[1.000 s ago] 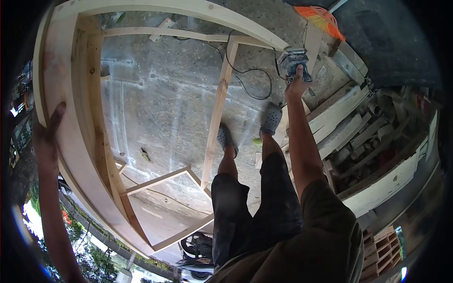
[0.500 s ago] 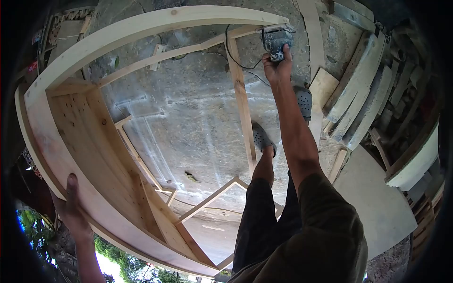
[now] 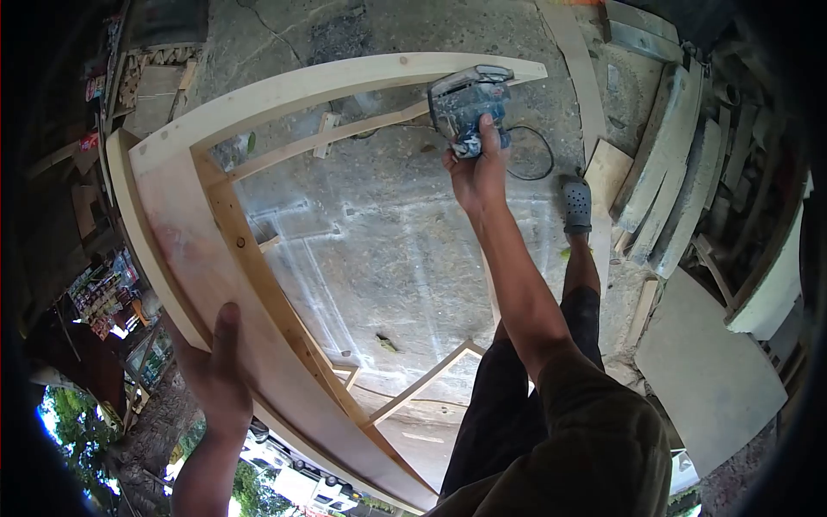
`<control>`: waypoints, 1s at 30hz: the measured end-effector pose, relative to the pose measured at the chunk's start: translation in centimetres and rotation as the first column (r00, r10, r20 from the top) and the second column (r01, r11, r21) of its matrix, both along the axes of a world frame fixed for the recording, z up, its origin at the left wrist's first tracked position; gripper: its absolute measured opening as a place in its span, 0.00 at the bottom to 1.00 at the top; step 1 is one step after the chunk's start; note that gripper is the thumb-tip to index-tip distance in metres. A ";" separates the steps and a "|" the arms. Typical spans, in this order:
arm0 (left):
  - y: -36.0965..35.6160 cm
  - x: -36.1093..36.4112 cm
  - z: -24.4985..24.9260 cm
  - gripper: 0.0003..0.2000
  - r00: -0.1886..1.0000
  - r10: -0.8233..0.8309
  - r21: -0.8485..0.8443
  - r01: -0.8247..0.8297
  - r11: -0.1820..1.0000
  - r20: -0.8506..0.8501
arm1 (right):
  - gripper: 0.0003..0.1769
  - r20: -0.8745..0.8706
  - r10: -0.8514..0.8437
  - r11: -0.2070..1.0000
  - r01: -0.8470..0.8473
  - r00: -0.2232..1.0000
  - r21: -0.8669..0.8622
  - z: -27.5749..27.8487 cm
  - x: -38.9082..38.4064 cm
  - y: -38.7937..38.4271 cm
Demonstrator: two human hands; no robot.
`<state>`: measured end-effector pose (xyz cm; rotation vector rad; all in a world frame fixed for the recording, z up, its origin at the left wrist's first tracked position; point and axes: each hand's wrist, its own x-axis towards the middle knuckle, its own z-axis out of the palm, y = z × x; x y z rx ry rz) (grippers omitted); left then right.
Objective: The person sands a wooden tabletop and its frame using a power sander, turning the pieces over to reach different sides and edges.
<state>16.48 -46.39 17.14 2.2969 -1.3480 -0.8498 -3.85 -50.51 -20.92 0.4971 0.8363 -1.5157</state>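
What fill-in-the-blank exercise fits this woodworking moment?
The sander is held in the ___ hand.
The other hand grips a ___ frame.
The sander's cord lies on the ___ floor.
Missing words: right, wooden, concrete.

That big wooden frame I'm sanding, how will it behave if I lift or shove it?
Probably stiff: the wooden frame is thick boards joined by cross rails. Likely bulky rather than heavy, being mostly open. It may tip if released: it seems to stand on edge, gripped by the left hand, the right hand holding the sander against it.
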 end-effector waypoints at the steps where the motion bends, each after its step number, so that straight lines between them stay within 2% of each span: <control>1: -0.1 -0.5 0.1 0.37 1.000 -0.001 0.013 0.001 1.000 -0.021 | 0.21 -0.006 -0.026 0.999 0.026 1.000 0.034 2.0 1.5 -0.1; 2: -0.1 -0.6 0.2 0.38 0.999 -0.033 0.007 0.033 0.999 -0.009 | 0.22 -0.012 -0.052 0.996 0.053 0.999 0.067 4.0 2.9 -0.1; 5: 0.2 -0.3 -0.3 0.38 0.990 -0.130 -0.029 0.131 0.991 0.053 | 0.30 -0.053 -0.096 0.995 0.097 0.994 0.009 10.9 5.9 -0.2; 8: 0.1 -1.4 0.1 0.37 0.992 -0.115 -0.006 0.115 0.993 0.058 | 0.42 -0.089 -0.130 0.989 0.136 0.987 0.064 15.3 9.6 -0.4; 9: 0.1 -1.2 -0.1 0.36 0.994 -0.105 -0.020 0.106 0.994 0.026 | 0.49 -0.093 -0.097 0.992 0.104 0.991 0.075 17.1 10.3 -0.4; 12: 0.1 -1.2 -0.2 0.37 0.996 -0.084 -0.029 0.083 0.996 -0.005 | 0.55 -0.178 0.005 0.993 0.017 0.984 0.120 21.7 12.9 -0.3; 13: 0.0 -1.0 0.0 0.37 0.990 -0.128 -0.007 0.129 0.992 0.056 | 0.53 -0.269 0.090 0.987 -0.050 0.959 0.153 22.8 13.6 -0.3; 16: -0.2 -1.3 0.3 0.37 0.988 -0.131 0.024 0.130 0.991 0.078 | 0.54 -0.334 -0.032 0.996 0.060 0.942 0.073 24.6 17.1 -0.4; 17: -0.1 -1.2 0.4 0.37 0.990 -0.121 0.020 0.120 0.993 0.072 | 0.54 -0.355 -0.061 0.997 0.076 0.933 0.029 23.1 18.6 -0.2; 20: 0.1 -0.8 0.1 0.38 0.991 -0.112 0.007 0.112 0.994 0.070 | 0.54 -0.442 -0.107 0.989 0.139 0.890 0.041 19.6 17.9 -0.6; 21: 0.1 -0.5 0.1 0.38 0.989 -0.118 0.006 0.118 0.993 0.086 | 0.53 -0.551 -0.117 0.984 0.171 0.826 0.047 17.3 17.7 -0.8; 24: -0.1 -0.2 0.2 0.39 0.990 -0.123 0.003 0.123 0.992 0.068 | 0.53 -0.807 -0.107 0.984 0.180 0.580 0.000 16.0 15.6 -1.1; 25: 0.0 -0.4 0.2 0.39 0.992 -0.119 0.005 0.119 0.993 0.046 | 0.54 -0.718 -0.180 0.980 0.182 0.672 -0.075 17.0 15.9 -0.9; 27: 0.1 -0.5 0.0 0.38 0.992 -0.115 -0.002 0.115 0.993 0.048 | 0.55 -0.953 -0.162 0.983 0.121 0.258 -0.134 17.3 16.7 -0.3; 28: 0.1 -0.6 0.0 0.38 0.992 -0.113 -0.006 0.113 0.994 0.051 | 0.55 -0.988 -0.154 0.985 0.080 0.023 -0.152 17.5 17.2 0.0; 30: 0.3 -0.6 0.0 0.37 0.989 -0.143 -0.034 0.144 0.989 0.035 | 0.57 -0.978 -0.210 0.977 0.032 0.023 -0.209 18.2 18.7 0.3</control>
